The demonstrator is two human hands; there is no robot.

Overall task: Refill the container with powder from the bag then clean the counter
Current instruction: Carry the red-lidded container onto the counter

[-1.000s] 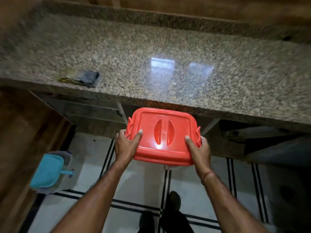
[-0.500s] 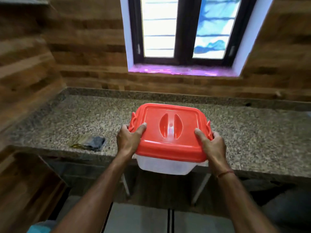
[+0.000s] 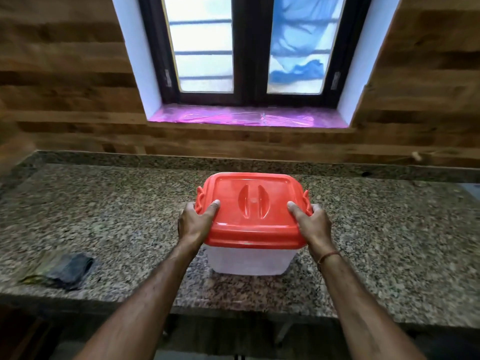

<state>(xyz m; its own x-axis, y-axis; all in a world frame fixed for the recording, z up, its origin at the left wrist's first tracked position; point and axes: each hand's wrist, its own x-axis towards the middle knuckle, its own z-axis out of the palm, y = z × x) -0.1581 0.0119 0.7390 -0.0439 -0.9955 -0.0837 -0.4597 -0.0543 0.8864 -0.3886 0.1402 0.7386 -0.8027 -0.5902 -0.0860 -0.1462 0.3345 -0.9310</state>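
Observation:
A clear plastic container [image 3: 249,261] with a red lid [image 3: 253,209] stands on the speckled granite counter [image 3: 130,224], near its front edge and in the middle. My left hand [image 3: 194,222] grips the lid's left side, thumb on top. My right hand [image 3: 311,222] grips the right side the same way. The lid is closed, and red clips show at both ends. No powder bag is in view.
A dark folded cloth [image 3: 68,268] lies on the counter at the left, near the front edge. Behind the counter rises a wood-panelled wall with a window [image 3: 246,45] and a purple sill [image 3: 246,118].
Both hands have lifted the container from below counter level up and forward, and it now rests on the counter. The view has tilted up from the floor to the wall and window.

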